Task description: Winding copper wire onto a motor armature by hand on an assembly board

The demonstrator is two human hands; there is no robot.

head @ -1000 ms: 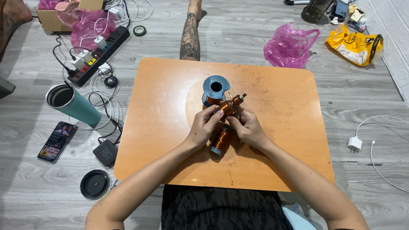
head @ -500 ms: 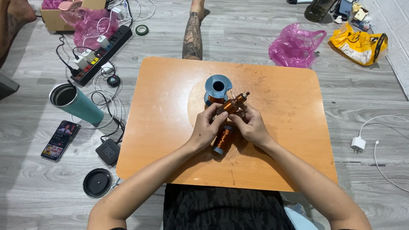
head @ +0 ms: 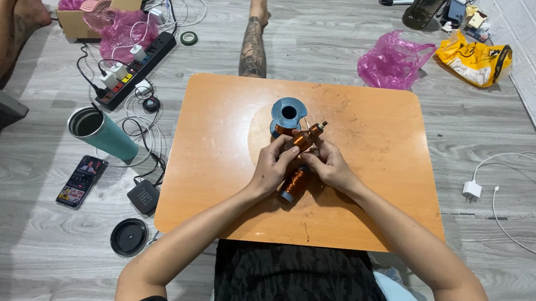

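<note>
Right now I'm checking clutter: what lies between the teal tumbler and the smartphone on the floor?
Head view: only bare grey floor between the teal tumbler and the smartphone; cables lie off to the side.

place: home floor workspace | cues: low wooden table (head: 221,189), power strip (head: 130,71), bare legs nearby

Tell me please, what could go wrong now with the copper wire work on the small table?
1. Both hands, left hand and right hand, pinch the copper-wound rod in the air; it may slip, and turns could loosen.
2. The blue spool stands close behind and could be knocked.
3. The second copper spool lies on its side, so it might roll.
</note>
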